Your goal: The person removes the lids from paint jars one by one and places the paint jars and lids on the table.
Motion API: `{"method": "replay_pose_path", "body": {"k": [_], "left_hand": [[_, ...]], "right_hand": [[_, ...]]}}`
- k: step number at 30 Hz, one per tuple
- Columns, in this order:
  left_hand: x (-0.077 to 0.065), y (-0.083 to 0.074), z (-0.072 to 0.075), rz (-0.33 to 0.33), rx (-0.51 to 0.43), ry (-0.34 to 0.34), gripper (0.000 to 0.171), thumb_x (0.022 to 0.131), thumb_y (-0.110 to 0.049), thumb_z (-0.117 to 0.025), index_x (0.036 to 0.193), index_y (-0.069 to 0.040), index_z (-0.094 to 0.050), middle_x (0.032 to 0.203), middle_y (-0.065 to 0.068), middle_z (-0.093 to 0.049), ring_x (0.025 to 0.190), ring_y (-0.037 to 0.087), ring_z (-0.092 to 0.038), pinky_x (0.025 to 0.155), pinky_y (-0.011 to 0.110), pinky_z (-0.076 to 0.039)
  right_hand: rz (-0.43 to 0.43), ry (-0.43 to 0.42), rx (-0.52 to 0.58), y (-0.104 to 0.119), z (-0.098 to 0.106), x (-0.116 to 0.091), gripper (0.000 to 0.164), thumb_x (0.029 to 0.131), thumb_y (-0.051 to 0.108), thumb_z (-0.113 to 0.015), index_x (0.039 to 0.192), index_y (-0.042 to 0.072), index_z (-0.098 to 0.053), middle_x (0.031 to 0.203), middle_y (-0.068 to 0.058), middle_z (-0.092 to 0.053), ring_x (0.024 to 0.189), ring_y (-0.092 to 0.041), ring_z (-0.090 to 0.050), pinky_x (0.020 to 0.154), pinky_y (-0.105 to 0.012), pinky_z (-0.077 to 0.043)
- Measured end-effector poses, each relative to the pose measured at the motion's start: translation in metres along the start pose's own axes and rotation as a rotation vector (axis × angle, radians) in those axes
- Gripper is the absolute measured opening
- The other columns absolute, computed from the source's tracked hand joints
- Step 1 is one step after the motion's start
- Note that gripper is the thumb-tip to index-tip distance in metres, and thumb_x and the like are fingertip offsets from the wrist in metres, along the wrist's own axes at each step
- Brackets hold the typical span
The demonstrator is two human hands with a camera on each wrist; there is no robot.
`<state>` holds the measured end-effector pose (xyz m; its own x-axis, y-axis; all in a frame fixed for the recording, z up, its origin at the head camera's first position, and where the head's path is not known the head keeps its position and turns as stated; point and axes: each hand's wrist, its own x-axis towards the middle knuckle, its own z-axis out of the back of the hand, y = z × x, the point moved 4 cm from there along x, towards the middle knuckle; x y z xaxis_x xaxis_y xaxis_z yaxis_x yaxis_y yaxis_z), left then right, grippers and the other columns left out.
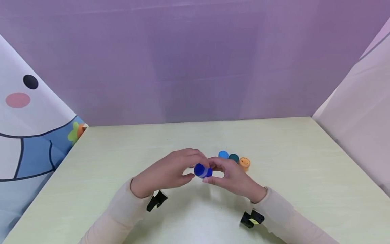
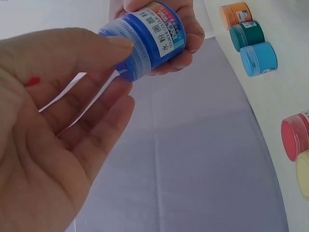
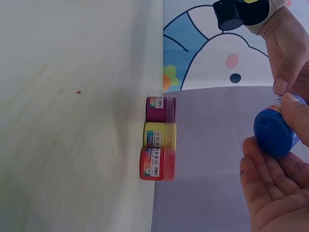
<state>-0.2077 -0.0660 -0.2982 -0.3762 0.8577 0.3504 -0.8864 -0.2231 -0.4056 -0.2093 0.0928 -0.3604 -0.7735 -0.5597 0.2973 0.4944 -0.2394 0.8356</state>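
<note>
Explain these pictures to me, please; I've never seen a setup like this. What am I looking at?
No machine is working here, just a person's left hand and right hand. The wide picture comes from a camera worn on the head, looking forward and down; the two closer ones come from the black wrist cameras. On the table stand a light blue jar, dark green jar, orange jar, red jar, yellow jar and purple jar. The right hand holds a blue jar. The left hand is at its lid; whether it grips it, I can't tell.
</note>
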Motion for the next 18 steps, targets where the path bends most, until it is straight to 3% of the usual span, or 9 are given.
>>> {"method": "replay_pose_path", "body": {"k": [9, 18], "left_hand": [[0.0001, -0.0001, 0.0014, -0.006, 0.028, 0.003, 0.032, 0.074, 0.007, -0.062, 0.097, -0.014, -0.056, 0.1, -0.007, -0.054, 0.094, 0.005, -0.049, 0.081, 0.019, -0.041], [0.0023, -0.002, 0.0001, 0.044, 0.079, -0.011, 0.022, 0.078, -0.004, -0.064, 0.097, -0.014, -0.059, 0.098, -0.006, -0.055, 0.089, 0.005, -0.05, 0.078, 0.016, -0.041]], "right_hand": [[0.001, 0.007, -0.019, 0.0009, 0.0002, 0.0004, 0.037, 0.08, 0.025, -0.068, 0.114, 0.014, -0.056, 0.106, 0.008, -0.06, 0.093, -0.01, -0.057, 0.083, -0.032, -0.046], [-0.002, 0.0, -0.027, 0.0012, 0.0008, 0.0009, 0.037, 0.08, 0.026, -0.069, 0.112, 0.013, -0.056, 0.104, 0.009, -0.06, 0.091, -0.01, -0.057, 0.083, -0.03, -0.046]]}}
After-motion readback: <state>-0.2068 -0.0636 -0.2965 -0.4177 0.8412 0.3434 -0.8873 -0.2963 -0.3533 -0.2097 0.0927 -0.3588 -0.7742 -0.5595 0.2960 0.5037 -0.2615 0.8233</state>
